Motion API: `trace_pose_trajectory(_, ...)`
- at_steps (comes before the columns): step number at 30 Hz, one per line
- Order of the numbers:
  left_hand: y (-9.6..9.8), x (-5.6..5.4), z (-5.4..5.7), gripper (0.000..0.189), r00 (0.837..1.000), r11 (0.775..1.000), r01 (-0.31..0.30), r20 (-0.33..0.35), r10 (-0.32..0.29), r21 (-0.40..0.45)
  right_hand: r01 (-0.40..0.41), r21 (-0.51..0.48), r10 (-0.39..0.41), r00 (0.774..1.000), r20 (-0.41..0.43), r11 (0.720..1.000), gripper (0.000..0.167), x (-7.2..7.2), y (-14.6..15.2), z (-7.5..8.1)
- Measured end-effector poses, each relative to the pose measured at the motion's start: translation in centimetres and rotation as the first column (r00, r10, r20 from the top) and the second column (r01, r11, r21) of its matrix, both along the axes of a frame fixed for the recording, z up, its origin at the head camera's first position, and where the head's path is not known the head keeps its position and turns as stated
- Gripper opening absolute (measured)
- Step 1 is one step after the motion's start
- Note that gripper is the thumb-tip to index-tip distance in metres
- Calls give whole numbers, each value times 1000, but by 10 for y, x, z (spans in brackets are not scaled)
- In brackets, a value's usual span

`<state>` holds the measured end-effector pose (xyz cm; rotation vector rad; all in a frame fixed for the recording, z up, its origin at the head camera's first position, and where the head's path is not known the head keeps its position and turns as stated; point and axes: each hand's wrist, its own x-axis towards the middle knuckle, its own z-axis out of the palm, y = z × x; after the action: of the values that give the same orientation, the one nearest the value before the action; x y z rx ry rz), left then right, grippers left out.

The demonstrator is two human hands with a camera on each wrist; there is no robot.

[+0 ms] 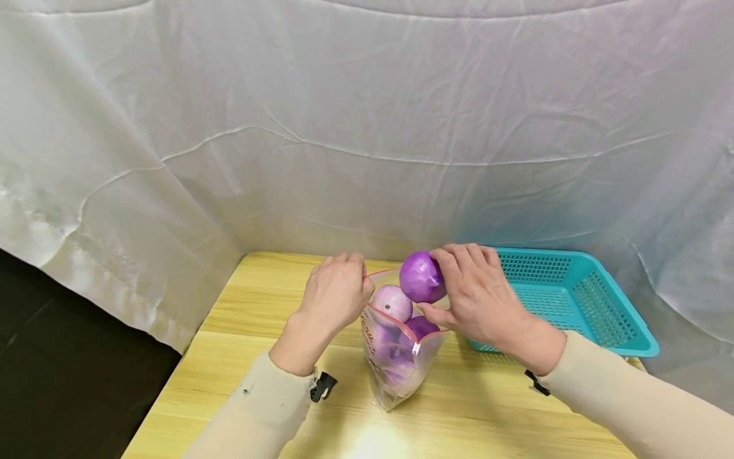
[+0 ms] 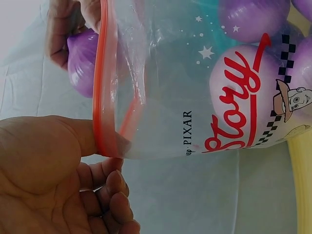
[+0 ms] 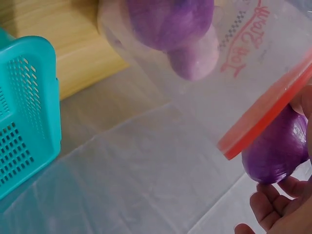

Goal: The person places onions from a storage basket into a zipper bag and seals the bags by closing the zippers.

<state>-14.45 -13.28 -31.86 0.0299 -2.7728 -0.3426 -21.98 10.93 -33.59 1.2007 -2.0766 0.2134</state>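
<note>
A clear zip bag (image 1: 395,357) with a red seal strip and printed lettering stands open on the wooden table (image 1: 241,344), holding several purple onions (image 1: 392,303). My left hand (image 1: 335,293) pinches the bag's rim (image 2: 105,97) at its left side and holds the mouth open. My right hand (image 1: 473,293) grips one purple onion (image 1: 421,276) just above the bag's mouth. In the right wrist view that onion (image 3: 275,148) sits against the fingers, right beside the red seal (image 3: 265,114). In the left wrist view the held onion (image 2: 83,61) shows behind the rim.
A teal plastic basket (image 1: 573,296) stands on the table at the right, just behind my right forearm; it (image 3: 27,112) looks empty. A white cloth (image 1: 367,127) hangs close behind the table. The table's left edge drops to a dark floor (image 1: 69,357).
</note>
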Motion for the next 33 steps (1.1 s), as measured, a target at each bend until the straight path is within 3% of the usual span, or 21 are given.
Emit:
trace_pose_trajectory(10,0,0,0,7,1000,1000,-6,-6,6,-2,-14,35,13,999,31,999,79,4,-7,-4)
trace_pose_trajectory(22,-1,2,-1,7,1000,1000,-6,-24,6,-3,-87,116,83,996,43,989,83,8,-10,-6)
trace_pose_trajectory(26,-3,2,-2,7,1000,1000,-13,-5,13,11,-49,97,44,998,51,994,76,5,-3,-6)
trace_pose_trajectory(30,-6,4,-2,8,1000,1000,-22,8,22,21,42,41,-45,997,62,998,66,1,9,-7)
trace_pose_trajectory(33,-10,5,-2,9,999,999,-28,17,28,18,134,40,-139,979,150,990,51,2,16,-6)
